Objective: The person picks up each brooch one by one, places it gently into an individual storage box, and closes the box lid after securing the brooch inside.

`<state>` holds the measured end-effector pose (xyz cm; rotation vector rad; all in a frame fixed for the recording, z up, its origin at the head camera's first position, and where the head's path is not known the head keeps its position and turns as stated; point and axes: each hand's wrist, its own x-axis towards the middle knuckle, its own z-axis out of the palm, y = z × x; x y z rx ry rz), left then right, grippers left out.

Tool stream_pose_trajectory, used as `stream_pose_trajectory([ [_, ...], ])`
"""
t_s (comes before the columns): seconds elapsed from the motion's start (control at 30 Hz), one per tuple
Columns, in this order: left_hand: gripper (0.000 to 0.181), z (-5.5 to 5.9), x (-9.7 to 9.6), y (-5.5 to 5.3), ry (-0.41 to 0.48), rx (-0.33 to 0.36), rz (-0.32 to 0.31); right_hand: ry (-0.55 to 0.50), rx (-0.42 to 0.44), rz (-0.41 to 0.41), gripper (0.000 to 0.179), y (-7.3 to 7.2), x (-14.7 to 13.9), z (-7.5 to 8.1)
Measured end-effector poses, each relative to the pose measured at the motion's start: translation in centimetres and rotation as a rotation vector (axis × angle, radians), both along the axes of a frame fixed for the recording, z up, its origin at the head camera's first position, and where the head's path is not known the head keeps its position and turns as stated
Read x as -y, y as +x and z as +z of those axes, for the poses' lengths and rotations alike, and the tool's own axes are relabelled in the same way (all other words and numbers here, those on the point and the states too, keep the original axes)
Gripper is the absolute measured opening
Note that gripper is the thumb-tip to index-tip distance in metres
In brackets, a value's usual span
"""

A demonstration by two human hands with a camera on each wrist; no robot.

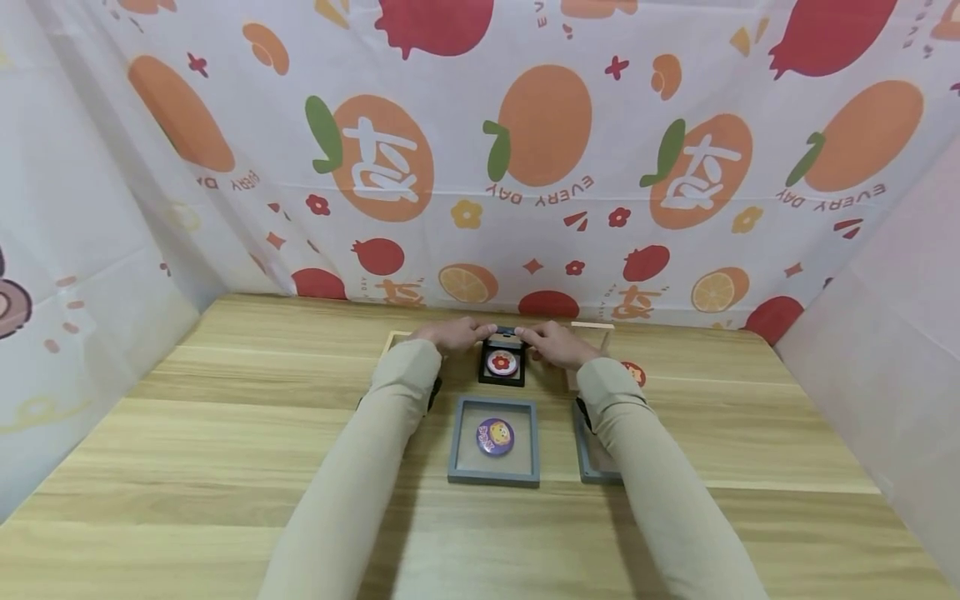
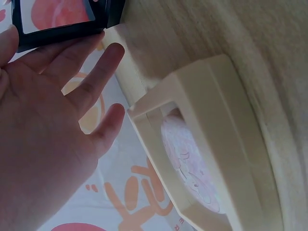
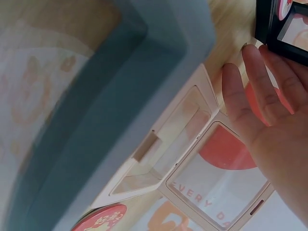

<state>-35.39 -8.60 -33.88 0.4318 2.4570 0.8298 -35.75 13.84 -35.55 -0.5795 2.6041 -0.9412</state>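
A small black display case [image 1: 485,378] sits in the middle near the back of the table, its hinged lid [image 2: 100,21] raised. Inside its base lies a round white badge [image 1: 502,362] with a red flower. My left hand [image 1: 453,335] pinches the lid's left side between thumb and fingers; in the left wrist view the other fingers [image 2: 91,84] are spread. From the right, my right hand [image 1: 557,343] grips the lid too, thumb on the near side and fingers [image 3: 284,79] behind it. The right thumb is hidden in the right wrist view.
Nearer stands a grey frame [image 1: 493,478] holding a purple badge [image 1: 496,437]. Another grey frame [image 1: 600,477] lies under the right forearm. An opened pale pink case [image 3: 173,180] and a red badge [image 1: 634,372] are at right. A cream frame [image 2: 226,125] with a pink badge [image 2: 187,161] is left.
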Motion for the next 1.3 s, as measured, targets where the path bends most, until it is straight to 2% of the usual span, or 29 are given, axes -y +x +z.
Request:
stream_pose_trajectory([
  [0.33,0.066,0.42,0.11,0.27,-0.033,-0.011,-0.007,0.001,0.021,0.014,0.046,-0.28,-0.11,0.16],
  [0.57,0.066,0.16,0.24,-0.10,-0.047,-0.010,-0.016,0.003,0.045,0.033,0.046,-0.27,-0.11,0.32],
  [0.83,0.064,-0.15,0.46,-0.23,-0.016,0.031,-0.013,0.033,0.040,0.055,0.048,-0.20,-0.34,0.56],
  [1.1,0.058,0.23,0.74,0.06,-0.030,0.019,-0.061,0.044,0.064,0.093,0.043,-0.28,-0.22,0.80],
  [1.3,0.058,0.22,0.70,0.16,-0.083,-0.029,-0.092,0.051,0.065,0.106,0.040,-0.21,-0.31,0.86],
])
